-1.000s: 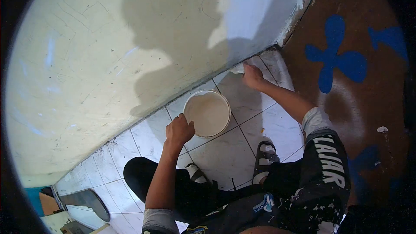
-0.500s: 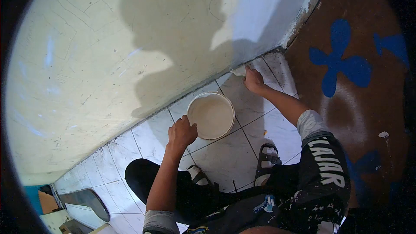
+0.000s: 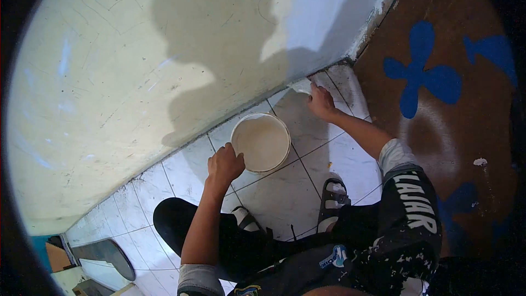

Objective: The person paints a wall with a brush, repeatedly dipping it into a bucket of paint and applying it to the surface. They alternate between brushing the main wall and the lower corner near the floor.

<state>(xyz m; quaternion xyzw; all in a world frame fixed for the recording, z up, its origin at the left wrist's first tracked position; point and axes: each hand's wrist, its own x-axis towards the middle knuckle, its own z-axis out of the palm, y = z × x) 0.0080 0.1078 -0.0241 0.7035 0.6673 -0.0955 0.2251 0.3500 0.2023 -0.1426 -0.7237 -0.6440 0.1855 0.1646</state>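
A round white bucket (image 3: 260, 142) of pale, creamy material stands on the tiled floor between my hands. My left hand (image 3: 226, 163) is closed at the bucket's left rim, fingers curled over its edge. Up and to the right, my right hand (image 3: 321, 101) grips a flat, pale scraper-like tool (image 3: 301, 85). The tool's broad end lies near the foot of the wall (image 3: 219, 38), where the wall meets the floor. My right fingers hide its handle.
On the right is a brown surface (image 3: 438, 137) with blue flower shapes. My sandalled feet (image 3: 332, 204) rest on white tiles (image 3: 268, 197) below the bucket. A dark, curved-edged object (image 3: 104, 252) and a brown piece (image 3: 57, 256) lie at the lower left.
The view has shifted slightly, so the bucket and wall corner appear a little further left and up. More of the tool's pale blade shows beside my right hand. My left hand stays at the rim.
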